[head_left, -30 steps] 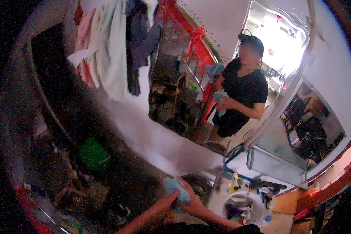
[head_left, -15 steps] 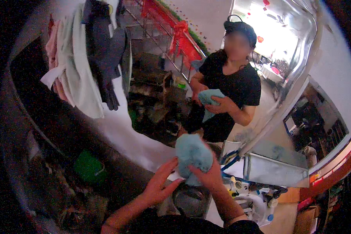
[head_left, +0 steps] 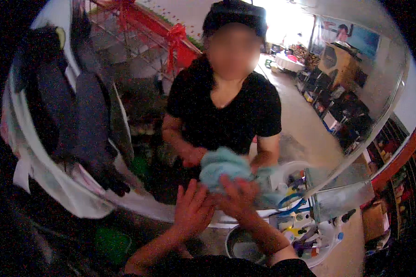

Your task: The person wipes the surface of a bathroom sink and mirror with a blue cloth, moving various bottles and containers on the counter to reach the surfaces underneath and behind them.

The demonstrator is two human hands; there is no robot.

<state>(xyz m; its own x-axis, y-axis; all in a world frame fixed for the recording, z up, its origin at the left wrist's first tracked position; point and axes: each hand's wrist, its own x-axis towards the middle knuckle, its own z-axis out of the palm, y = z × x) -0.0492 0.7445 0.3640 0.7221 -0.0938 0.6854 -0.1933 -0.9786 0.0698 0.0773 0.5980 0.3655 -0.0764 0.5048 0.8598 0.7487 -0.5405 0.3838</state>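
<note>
A pale blue-green cloth is bunched up in front of a large mirror. My right hand is closed on its lower side, and the cloth's right edge is smeared by motion. Whether the cloth touches the glass I cannot tell, since it merges with its reflection. Just left of it, my left hand holds nothing; its fingers are spread and point up, close beside my right hand. The mirror also reflects my dark shirt and both arms.
Below the mirror's lower rim stand a grey basin and a white basket with bottles. A green container is in the dark lower left. Dark and white clothes hang at the left. A red-brown shelf stands at the right.
I am nearer the mirror, so the reflection is larger. The cloth has moved up to the glass area and looks more bunched. My left hand has come closer to my right.
</note>
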